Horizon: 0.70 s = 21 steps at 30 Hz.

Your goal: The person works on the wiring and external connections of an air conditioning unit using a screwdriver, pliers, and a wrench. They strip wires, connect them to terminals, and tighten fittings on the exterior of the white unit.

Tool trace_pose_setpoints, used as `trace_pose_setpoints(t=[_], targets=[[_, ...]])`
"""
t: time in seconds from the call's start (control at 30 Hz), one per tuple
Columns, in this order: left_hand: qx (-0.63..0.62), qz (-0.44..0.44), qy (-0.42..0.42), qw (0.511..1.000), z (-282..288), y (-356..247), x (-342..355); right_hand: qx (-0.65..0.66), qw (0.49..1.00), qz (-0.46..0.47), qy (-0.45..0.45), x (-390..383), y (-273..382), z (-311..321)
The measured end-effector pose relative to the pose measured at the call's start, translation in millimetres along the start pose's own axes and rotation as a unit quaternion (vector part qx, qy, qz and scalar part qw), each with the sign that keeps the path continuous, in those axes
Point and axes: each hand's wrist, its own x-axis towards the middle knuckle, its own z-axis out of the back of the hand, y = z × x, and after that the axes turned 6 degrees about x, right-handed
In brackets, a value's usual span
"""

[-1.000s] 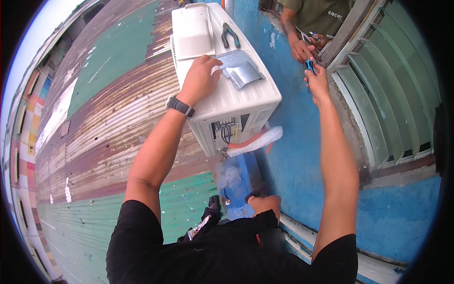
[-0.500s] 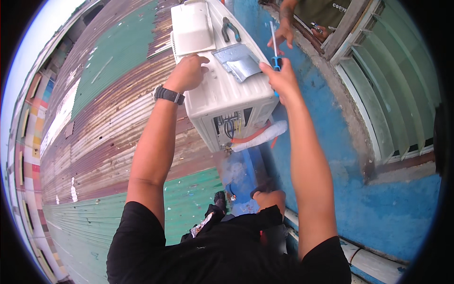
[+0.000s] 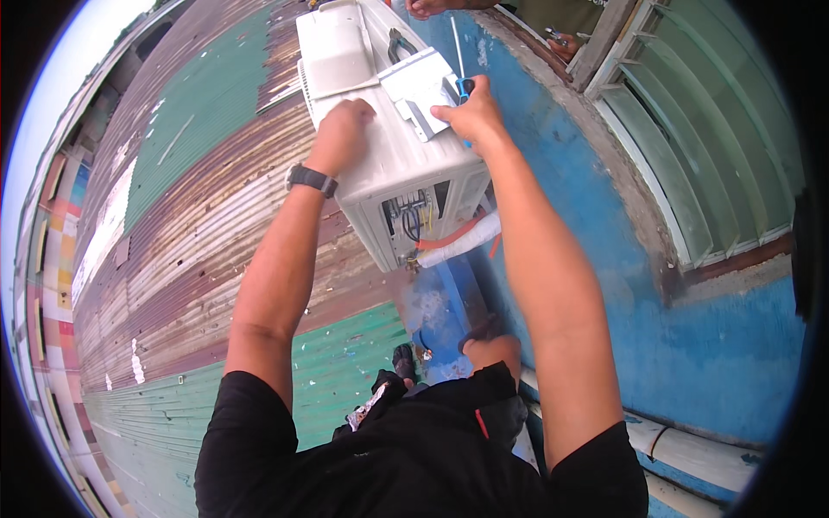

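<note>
My right hand grips a blue-handled screwdriver, shaft pointing away from me, with its thumb against a metal plate on top of the white outdoor air-conditioner unit. My left hand is on the unit's top left of the plate, fingers curled and blurred. Pliers lie behind the plate, partly hidden by it. A white moulded cover rests at the unit's far left. Wires show in the open compartment on the near face.
A blue wall runs along the right, with a louvred window. Another person's hands are at the top and in an opening. Insulated pipes leave the unit. Corrugated roofing lies left and below.
My right hand has moved left from the other person's hand at the opening to the metal plate, bringing the screwdriver. The plate has shifted toward the pliers. The other hand has drawn back upward.
</note>
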Motion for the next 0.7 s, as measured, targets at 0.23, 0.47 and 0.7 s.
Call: trace_pose_setpoints(t=[0.23,0.47,0.7], targets=[[-0.753,0.336,-0.135,0.549,20.3,63.7,-108.4,0.189,0.975,0.051,-0.101,-16.9,-4.4,23.7],[-0.633,0.525,-0.178,0.540,-7.3,97.7,-301.4,0.517,0.848,0.044,-0.109,-134.0,-71.2,49.2],[-0.440,0.320,0.196,0.816,-127.8,-42.4,-345.4,0.666,0.711,-0.209,-0.088,-273.8,-265.6,-5.7]])
